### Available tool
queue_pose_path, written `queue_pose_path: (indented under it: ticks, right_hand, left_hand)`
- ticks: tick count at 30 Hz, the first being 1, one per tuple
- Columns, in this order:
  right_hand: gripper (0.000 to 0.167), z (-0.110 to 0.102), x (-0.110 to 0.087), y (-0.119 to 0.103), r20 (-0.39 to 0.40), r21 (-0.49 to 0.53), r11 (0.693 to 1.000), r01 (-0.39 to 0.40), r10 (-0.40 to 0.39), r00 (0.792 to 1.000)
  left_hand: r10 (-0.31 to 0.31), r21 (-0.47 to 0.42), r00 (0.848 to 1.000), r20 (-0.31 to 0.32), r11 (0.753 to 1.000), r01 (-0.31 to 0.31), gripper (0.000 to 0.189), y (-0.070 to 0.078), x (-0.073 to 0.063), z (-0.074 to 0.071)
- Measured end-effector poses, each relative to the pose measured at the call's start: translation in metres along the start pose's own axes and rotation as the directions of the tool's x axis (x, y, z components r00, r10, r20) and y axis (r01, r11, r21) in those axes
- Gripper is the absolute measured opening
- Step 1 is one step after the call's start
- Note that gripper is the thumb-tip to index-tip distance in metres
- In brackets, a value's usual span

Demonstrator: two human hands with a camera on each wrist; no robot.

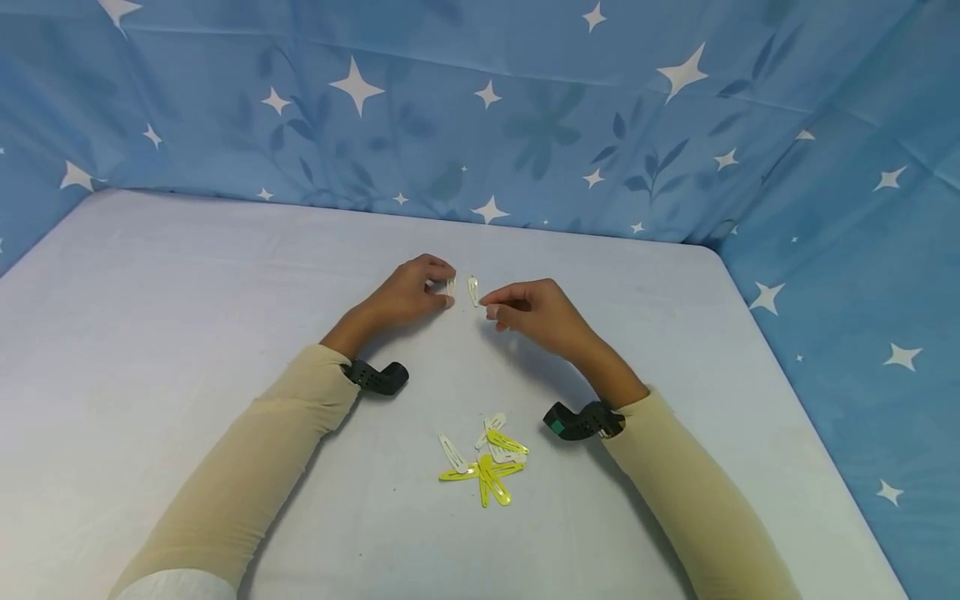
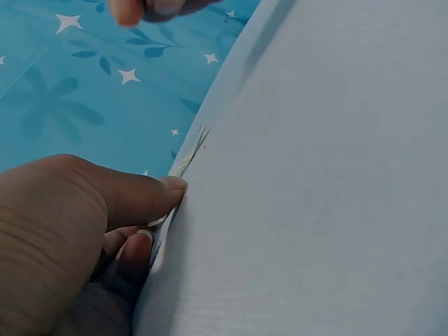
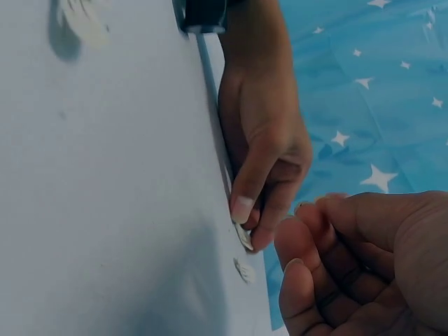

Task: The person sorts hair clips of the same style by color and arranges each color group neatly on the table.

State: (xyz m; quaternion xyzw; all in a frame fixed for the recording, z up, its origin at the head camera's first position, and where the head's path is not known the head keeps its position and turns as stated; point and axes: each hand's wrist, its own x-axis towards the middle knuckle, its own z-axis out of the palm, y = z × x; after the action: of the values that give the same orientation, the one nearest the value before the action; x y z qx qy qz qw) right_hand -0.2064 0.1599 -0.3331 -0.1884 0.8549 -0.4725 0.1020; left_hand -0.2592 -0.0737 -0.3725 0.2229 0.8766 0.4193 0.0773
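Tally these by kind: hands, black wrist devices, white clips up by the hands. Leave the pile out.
Hands: 2 (left hand, right hand)
Black wrist devices: 2 (left device, right device)
White clips: 2 (pinched clip, other clip)
Total: 6

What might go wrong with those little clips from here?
The right hand is very near the loose white clip, so a slight slip might knock that clip askew. The left hand seems to pinch the other white clip, which could shift on release. In the pile of clips, several overlap, so lifting one might drag others along.
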Motion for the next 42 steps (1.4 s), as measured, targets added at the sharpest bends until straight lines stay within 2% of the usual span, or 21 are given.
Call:
queue_pose_path:
  ticks: [5,12,21,26,31,34,42]
  right_hand:
    - [0.021,0.000,-0.020,-0.003,0.068,0.003,1.000,0.027,-0.027,0.997]
    - [0.021,-0.001,-0.047,-0.001,0.128,-0.007,1.000,0.000,0.001,0.992]
    - [0.023,0.007,-0.069,0.001,0.120,-0.033,0.999,0.002,0.002,0.993]
    - [0.020,0.013,-0.081,0.002,0.144,-0.057,0.998,-0.034,0.042,0.989]
    - [0.020,0.016,-0.089,0.001,0.181,-0.094,0.995,-0.036,0.052,0.982]
    - [0.021,0.019,-0.090,0.000,0.194,-0.112,0.993,-0.024,0.046,0.980]
    - [0.019,0.029,-0.092,0.001,0.184,-0.184,0.983,0.011,0.024,0.983]
  left_hand:
    - [-0.005,0.000,1.000,-0.009,1.000,0.005,0.049,-0.001,0.001,0.001]
    - [-0.024,-0.001,1.000,-0.009,1.000,0.024,0.049,-0.001,0.001,0.002]
    - [-0.026,0.001,1.000,-0.008,1.000,0.026,0.049,0.003,-0.001,0.001]
    - [-0.018,-0.014,1.000,-0.001,1.000,0.018,0.048,0.002,-0.001,0.002]
    - [0.004,-0.006,1.000,-0.003,1.000,-0.004,0.047,0.003,-0.001,0.003]
    - [-0.003,-0.004,1.000,-0.005,1.000,0.003,0.047,0.002,-0.002,0.005]
    - [0.031,0.006,0.999,-0.014,1.000,-0.031,0.046,0.001,-0.004,0.005]
